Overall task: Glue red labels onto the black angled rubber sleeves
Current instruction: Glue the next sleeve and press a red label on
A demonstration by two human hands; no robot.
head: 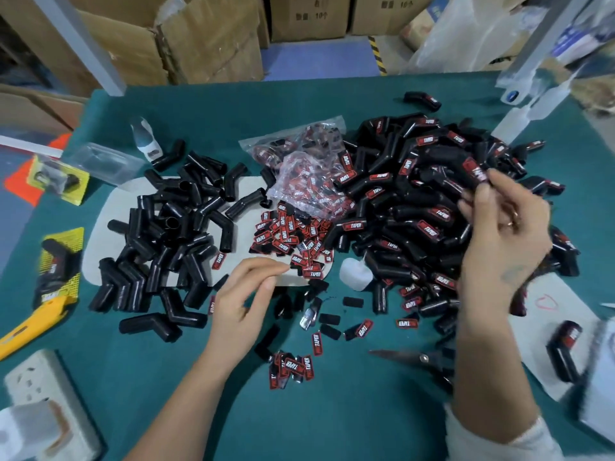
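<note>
Two hands work: the right hand (499, 227) pinches a labelled sleeve (466, 176) over the finished pile (432, 201) at 2 o'clock, while the left hand (246, 294), grip relaxed and holding nothing, reaches toward loose red labels (289, 237) at 12 o'clock on the desk (332, 410).

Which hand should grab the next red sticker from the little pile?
Probably the left hand. Its fingertips already reach the loose red labels in the middle of the table. The right hand is busy, pinching a labelled black sleeve over the finished pile.

Scissors (422, 361), yellow utility knife (30, 324), white power strip (40, 387), cardboard boxes (206, 38).
</note>
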